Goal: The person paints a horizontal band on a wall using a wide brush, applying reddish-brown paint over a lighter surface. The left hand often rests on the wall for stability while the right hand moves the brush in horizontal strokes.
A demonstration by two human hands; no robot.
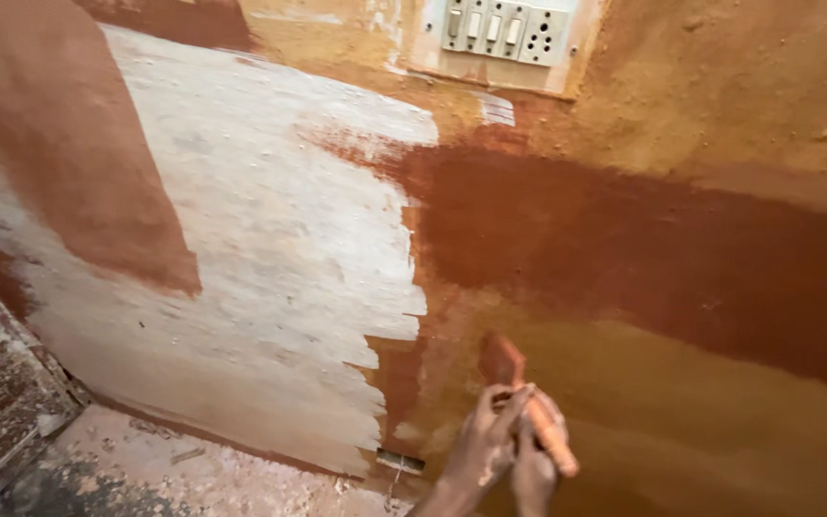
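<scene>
Rough plastered wall [720, 105], with speckled floor [174, 479] nearest along its foot. Low on that wall, both hands clasped round a paintbrush [524, 402]: left hand [485, 445] and right hand [538, 460] closed on the handle, bristles pressed against wet brown paint [624, 249]. Left of the brush, bare whitish patch [270, 249] (ragged edge, unpainted). Farthest up the wall, white switch panel [507, 29].

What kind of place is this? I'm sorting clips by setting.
Probably a room indoors being repainted: a half-coated wall with fresh reddish-brown paint, a switch panel, a paint-spattered floor, and hands on a brush.
</scene>
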